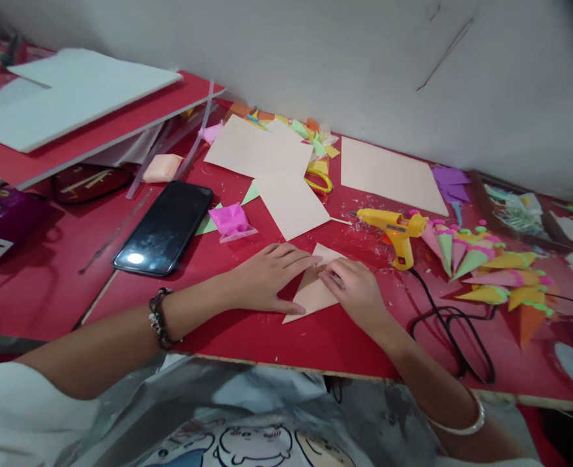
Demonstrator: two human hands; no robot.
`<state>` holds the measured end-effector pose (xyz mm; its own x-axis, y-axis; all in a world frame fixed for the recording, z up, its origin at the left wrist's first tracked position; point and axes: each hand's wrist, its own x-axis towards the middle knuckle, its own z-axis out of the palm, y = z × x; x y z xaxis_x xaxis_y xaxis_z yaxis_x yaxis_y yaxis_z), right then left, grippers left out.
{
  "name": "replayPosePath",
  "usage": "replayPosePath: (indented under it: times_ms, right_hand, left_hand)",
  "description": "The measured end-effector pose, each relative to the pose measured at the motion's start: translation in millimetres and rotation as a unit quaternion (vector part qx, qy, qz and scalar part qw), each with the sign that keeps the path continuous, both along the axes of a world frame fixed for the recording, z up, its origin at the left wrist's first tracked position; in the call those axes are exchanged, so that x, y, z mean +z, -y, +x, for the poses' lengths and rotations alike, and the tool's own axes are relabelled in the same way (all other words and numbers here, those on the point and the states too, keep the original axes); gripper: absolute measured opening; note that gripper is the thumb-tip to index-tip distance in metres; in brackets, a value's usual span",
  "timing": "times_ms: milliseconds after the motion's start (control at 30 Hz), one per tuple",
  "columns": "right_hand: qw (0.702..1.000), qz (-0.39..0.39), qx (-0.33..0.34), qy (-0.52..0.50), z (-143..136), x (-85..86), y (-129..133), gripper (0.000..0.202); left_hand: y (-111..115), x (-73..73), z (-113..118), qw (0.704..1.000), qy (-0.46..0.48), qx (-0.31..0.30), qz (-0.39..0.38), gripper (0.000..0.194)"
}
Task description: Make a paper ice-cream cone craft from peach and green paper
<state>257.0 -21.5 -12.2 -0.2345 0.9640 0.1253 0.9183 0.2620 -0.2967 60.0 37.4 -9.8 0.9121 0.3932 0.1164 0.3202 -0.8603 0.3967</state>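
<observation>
A small piece of pale peach paper (315, 295), apparently folded into a triangle-like shape, lies on the red table in front of me. My left hand (271, 275) rests flat over its left side with fingers stretched out and thumb near the lower corner. On the right side, my right hand (357, 288) has its fingers curled together on the paper, fingertips close to those of the left. Part of the paper is hidden under both hands. Just beyond it lies a loose peach sheet (293, 204).
A yellow glue gun (396, 230) stands right of the hands, its black cord (437, 308) looped nearby. Several colourful paper cones (490, 266) lie further right. A black phone (167, 227) and a pink packet (230, 222) are at left. Yellow-handled scissors (321, 181) lie behind, partly covered.
</observation>
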Motion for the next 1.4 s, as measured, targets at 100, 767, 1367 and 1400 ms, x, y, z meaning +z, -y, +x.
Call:
replayPosePath:
  times_ms: [100, 767, 1367, 1400]
  right_hand:
    - [1.000, -0.007, -0.005, 0.002, -1.0, 0.0, 0.1, 0.019]
    - [0.998, 0.016, -0.023, 0.055, -4.7, 0.2, 0.6, 0.023]
    - [0.965, 0.094, 0.211, 0.121, -16.8, 17.7, 33.9, 0.027]
    - [0.962, 0.085, 0.235, 0.107, -19.5, 18.0, 38.7, 0.029]
  left_hand:
    - [0.7, -1.3, -0.3, 1.000, 0.004, 0.001, 0.006, 0.077]
    - [13.1, 6.3, -11.1, 0.998, -0.052, -0.026, -0.013, 0.068]
    - [3.1, 5.6, -16.3, 0.997, -0.045, -0.039, -0.046, 0.075]
    - [3.2, 5.8, -16.3, 0.997, -0.044, -0.038, -0.047, 0.076]
